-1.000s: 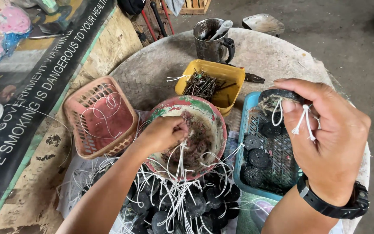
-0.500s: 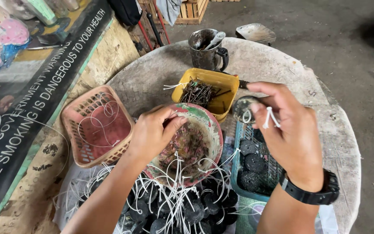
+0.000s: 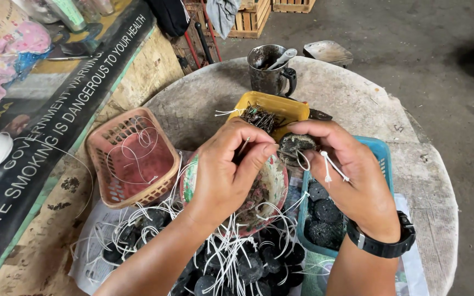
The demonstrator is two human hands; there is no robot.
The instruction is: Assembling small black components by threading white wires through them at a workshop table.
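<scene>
Black disc (image 3: 297,146) pinched in right hand (image 3: 352,175), left hand (image 3: 223,175) apparently pinching its string (image 3: 244,145)

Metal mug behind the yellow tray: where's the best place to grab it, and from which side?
Grip the metal mug by its loop handle, which faces right, so come in from the right side. A spoon leans out over the rim towards the right, which makes a grasp from above awkward. The mug stands upright on the round table, with bare table to its right.
</scene>
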